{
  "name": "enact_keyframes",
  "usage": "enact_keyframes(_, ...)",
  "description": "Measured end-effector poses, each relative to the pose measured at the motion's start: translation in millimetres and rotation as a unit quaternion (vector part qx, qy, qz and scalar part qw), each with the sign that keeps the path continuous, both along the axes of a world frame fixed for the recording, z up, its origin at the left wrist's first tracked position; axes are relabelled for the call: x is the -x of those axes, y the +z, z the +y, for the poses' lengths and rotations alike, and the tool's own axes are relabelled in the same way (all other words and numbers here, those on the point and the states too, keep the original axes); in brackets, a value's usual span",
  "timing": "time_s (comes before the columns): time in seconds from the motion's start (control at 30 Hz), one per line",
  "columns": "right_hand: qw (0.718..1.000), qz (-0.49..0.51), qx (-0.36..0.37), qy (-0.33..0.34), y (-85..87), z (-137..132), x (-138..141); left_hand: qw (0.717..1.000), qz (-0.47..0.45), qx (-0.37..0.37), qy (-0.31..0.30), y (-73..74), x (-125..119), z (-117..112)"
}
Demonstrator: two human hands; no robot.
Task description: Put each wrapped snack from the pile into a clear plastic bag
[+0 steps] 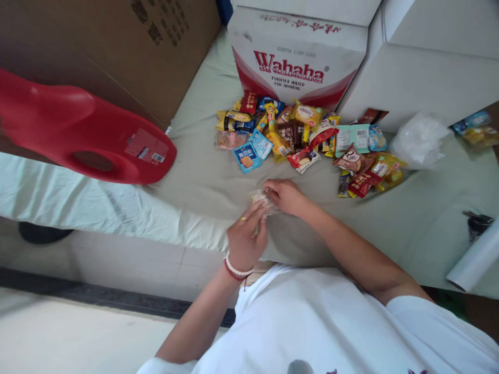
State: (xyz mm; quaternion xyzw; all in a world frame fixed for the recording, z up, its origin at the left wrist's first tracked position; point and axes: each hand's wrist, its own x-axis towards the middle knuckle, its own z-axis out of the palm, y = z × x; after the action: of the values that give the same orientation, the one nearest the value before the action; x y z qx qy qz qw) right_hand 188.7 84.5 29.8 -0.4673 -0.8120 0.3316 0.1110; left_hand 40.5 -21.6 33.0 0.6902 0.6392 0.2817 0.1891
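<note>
1. Clear packet [258,196]: near the front edge of the bench [195,202].
2. Right hand [286,197] fingers pinch it; left hand [246,232] covers it, grip unclear.
3. Likely light, crinkly, slippery; best held by edges.

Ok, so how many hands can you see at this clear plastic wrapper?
2. The left hand, with a ring, reaches the near side of the clear plastic wrapper; the right hand is at its right side. No other hand shows.
</note>
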Motion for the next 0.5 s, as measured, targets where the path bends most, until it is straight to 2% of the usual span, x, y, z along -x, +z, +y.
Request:
enact_keyframes(0.07,0.999,0.035,-0.007,-0.001,-9.4,0.3,-2.6,0.993,-0.056,-0.011,0.106,-8.0,15.2,0.3)
enact_keyframes(0.1,0.998,0.055,-0.008,-0.006,-12.2,-1.5,-4.7,0.989,-0.061,0.007,0.131,-12.2,18.8,2.8)
enact_keyframes(0.17,0.996,0.087,-0.007,-0.025,-13.1,-8.3,-9.0,0.99,-0.054,0.042,0.121,-17.6,15.9,9.8)
enact_keyframes(0.27,0.988,0.136,-0.02,-0.075,-6.8,-25.6,-18.7,0.995,-0.076,0.002,0.07,-12.0,-10.5,12.6)
enact_keyframes(0.33,0.975,0.185,0.007,-0.121,-2.6,-41.1,-31.4,0.994,-0.099,-0.035,-0.001,-1.7,-34.9,4.8)
enact_keyframes(0.4,0.947,0.245,0.084,-0.19,-1.4,-59.4,-51.8,0.986,-0.102,-0.047,-0.126,6.5,-57.3,-6.6)
enact_keyframes(0.47,0.897,0.308,0.168,-0.269,-2.6,-79.8,-81.7,0.959,-0.112,-0.048,-0.257,8.0,-71.8,-16.0)
enact_keyframes(0.5,0.869,0.334,0.195,-0.307,-3.0,-90.2,-101.1,0.944,-0.126,-0.047,-0.301,6.0,-74.8,-19.1)
